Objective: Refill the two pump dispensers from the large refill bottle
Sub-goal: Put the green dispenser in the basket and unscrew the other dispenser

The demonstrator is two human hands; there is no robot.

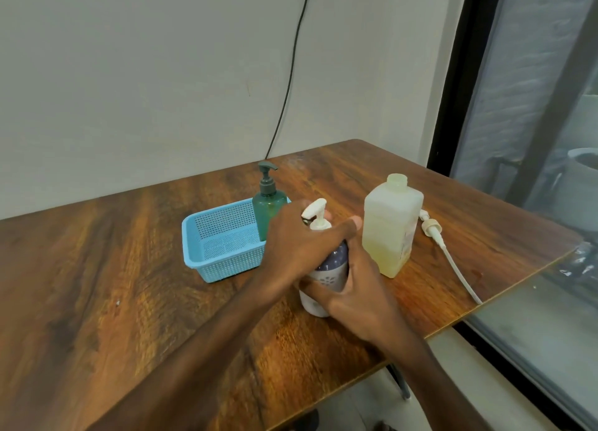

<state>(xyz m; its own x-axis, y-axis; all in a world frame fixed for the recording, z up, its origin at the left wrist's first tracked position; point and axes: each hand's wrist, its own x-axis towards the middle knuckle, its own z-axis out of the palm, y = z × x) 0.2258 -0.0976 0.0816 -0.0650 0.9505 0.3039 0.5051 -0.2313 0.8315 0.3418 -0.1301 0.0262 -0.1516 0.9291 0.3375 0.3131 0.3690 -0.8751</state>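
Observation:
A white and purple pump dispenser (pixel 330 269) stands on the wooden table (pixel 113 269) in front of me. My right hand (pixel 359 298) wraps its body from the right. My left hand (pixel 301 246) grips around its neck, just under the cream pump head (pixel 315 212). The large refill bottle (pixel 390 226) stands uncapped to the right, about a third full of yellowish liquid. A green pump dispenser (pixel 268 204) with a dark pump stands in the right end of a blue basket (pixel 220 256).
A loose cream pump with a long white tube (pixel 453 262) lies on the table right of the refill bottle, near the table's right edge. A black cable (pixel 291 74) hangs down the wall behind. A window (pixel 534 139) is at the right.

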